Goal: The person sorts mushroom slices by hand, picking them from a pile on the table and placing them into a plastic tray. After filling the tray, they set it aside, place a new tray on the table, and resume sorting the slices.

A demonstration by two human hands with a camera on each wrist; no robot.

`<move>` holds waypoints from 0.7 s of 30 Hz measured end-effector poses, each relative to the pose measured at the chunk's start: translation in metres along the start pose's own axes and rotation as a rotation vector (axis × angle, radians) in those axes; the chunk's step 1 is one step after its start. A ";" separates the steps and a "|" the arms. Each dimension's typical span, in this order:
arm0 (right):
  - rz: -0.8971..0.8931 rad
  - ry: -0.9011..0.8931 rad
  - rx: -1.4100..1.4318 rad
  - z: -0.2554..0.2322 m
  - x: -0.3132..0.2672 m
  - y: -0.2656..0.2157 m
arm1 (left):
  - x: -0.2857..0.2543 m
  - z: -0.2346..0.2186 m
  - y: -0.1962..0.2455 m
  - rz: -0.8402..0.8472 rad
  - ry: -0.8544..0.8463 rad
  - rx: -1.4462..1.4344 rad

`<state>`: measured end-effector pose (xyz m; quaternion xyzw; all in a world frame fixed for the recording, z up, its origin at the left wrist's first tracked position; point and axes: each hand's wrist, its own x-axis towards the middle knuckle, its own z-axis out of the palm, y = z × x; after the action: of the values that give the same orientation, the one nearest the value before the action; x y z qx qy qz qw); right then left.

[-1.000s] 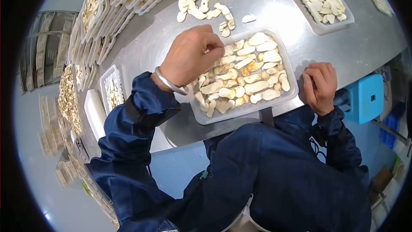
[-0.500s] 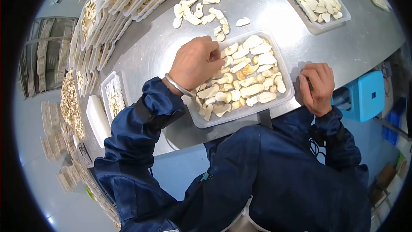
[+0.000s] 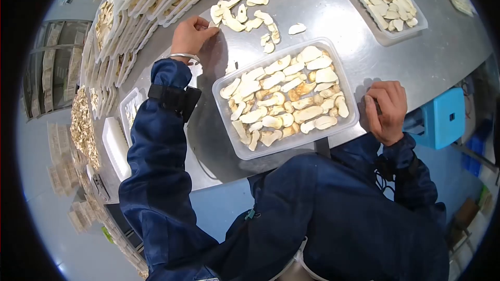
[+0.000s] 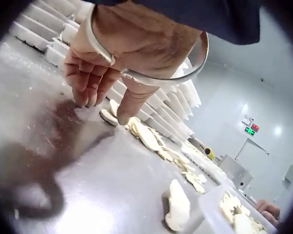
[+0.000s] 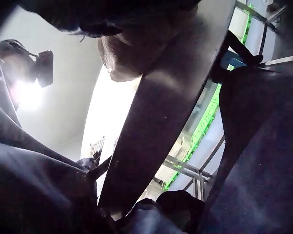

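Note:
Pale mushroom slices (image 3: 273, 80) lie in rows in a clear plastic tray (image 3: 351, 105) at the table's near edge. Beyond the tray is a loose group of mushroom slices (image 3: 245, 15) on the bare metal. My left hand (image 3: 191, 36) has left the tray and reaches to the left end of this group. In the left wrist view, the thumb and fingers of my left hand (image 4: 122, 63) point down, apart, with a slice (image 4: 107, 117) close by the thumb tip. My right hand (image 3: 386, 112) rests at the table edge, fingers loosely bent, holding nothing.
Stacked trays of slices (image 3: 130, 26) stand at the left. Another filled tray (image 3: 383, 2) sits at the far right. Nearer on the left are a small tray (image 3: 130, 109) and a white block-shaped thing (image 3: 115, 148). A blue stool (image 3: 449, 117) stands right of the table.
My left hand has moved from the tray's left side up and left to the loose slices, uncovering slices at the tray's upper left. The right hand has stayed in place.

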<state>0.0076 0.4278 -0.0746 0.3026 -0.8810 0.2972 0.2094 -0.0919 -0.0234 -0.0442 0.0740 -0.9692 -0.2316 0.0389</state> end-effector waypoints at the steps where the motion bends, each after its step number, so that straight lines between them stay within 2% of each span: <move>1: -0.003 0.001 0.001 -0.001 0.000 -0.001 | 0.005 0.002 -0.009 -0.013 -0.016 -0.074; 8: -0.031 0.030 -0.005 0.001 -0.001 0.000 | 0.005 -0.004 -0.015 -0.087 -0.085 -0.186; 11: -0.040 0.039 0.007 0.000 0.000 0.000 | -0.009 -0.022 -0.019 -0.122 -0.095 -0.353; 14: -0.034 0.042 0.014 0.000 -0.001 0.000 | -0.023 -0.047 -0.024 -0.108 0.017 -0.348; 15: -0.032 0.043 0.010 0.000 0.000 0.000 | -0.031 -0.051 -0.011 -0.091 0.011 -0.393; 17: -0.033 0.041 0.007 0.001 -0.001 -0.001 | -0.060 -0.051 0.039 0.017 -0.117 -0.449; 19: -0.029 0.033 0.012 0.002 -0.001 0.000 | -0.083 -0.032 0.084 0.084 -0.321 -0.555; 21: -0.028 0.036 0.016 0.001 -0.001 0.000 | -0.101 -0.004 0.118 0.143 -0.417 -0.556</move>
<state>0.0081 0.4276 -0.0758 0.3111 -0.8705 0.3068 0.2266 -0.0066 0.0949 0.0087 -0.0561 -0.8589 -0.4935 -0.1250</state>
